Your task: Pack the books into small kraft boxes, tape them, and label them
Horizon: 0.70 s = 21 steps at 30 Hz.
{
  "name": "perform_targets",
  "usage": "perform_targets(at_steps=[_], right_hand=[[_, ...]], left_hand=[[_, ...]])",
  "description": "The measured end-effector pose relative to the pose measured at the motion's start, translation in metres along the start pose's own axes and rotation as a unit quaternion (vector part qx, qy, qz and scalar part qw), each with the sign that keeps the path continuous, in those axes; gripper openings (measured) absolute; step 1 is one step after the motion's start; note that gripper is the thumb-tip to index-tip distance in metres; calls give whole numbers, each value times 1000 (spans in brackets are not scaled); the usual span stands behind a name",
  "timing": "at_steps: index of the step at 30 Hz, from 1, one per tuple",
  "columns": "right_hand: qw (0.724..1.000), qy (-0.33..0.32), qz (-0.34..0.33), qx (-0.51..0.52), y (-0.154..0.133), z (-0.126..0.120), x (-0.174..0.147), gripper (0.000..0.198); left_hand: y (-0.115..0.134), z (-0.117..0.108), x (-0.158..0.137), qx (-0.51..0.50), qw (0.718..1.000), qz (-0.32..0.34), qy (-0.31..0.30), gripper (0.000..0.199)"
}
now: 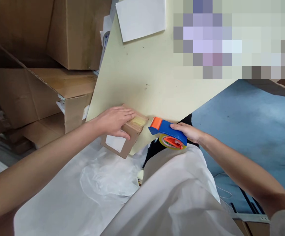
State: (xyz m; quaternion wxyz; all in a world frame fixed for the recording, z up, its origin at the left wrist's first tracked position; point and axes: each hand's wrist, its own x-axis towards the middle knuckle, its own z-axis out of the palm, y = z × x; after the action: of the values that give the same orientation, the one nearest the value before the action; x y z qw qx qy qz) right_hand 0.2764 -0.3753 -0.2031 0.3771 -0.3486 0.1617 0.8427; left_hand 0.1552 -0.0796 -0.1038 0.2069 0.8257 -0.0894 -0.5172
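Fingers of the left hand [114, 120] lie flat and spread on top of a small cardboard box [125, 136], pressing it down; nothing is clasped. Right hand [188, 132] is closed around the handle of a blue and orange tape dispenser [167, 134], whose orange nose sits just beside the box's taped end, at the box's 3 o'clock. Box rests on the near corner of a pale table [147, 75], overhanging the edge, closed, contents unseen. White sheet [141, 18] lies at 12 o'clock on the table. Large cardboard cartons [59, 65] stand at 9 to 11 o'clock, contents not visible. Clear plastic wrap [105, 180] lies at 6 o'clock. Blue floor [255, 124] at 3 o'clock.
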Motion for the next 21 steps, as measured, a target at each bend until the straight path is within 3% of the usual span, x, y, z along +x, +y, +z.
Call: perform_targets(at_steps=[6, 9, 12, 16, 21], right_hand=[[999, 22, 11, 29, -2, 33, 16, 29], [999, -2, -28, 26, -27, 51, 33, 32], [997, -6, -70, -11, -69, 63, 50, 33], [992, -20, -85, -95, -127, 73, 67, 33], [986, -20, -37, -164, -150, 80, 66, 33]], left_hand=[[-7, 10, -10, -78, 992, -100, 24, 81], [-15, 11, -26, -129, 972, -184, 69, 80], [-19, 17, -39, -152, 943, -240, 176, 78], [-14, 27, -38, -117, 922, -233, 287, 71], [-9, 37, -23, -92, 916, -242, 308, 65]])
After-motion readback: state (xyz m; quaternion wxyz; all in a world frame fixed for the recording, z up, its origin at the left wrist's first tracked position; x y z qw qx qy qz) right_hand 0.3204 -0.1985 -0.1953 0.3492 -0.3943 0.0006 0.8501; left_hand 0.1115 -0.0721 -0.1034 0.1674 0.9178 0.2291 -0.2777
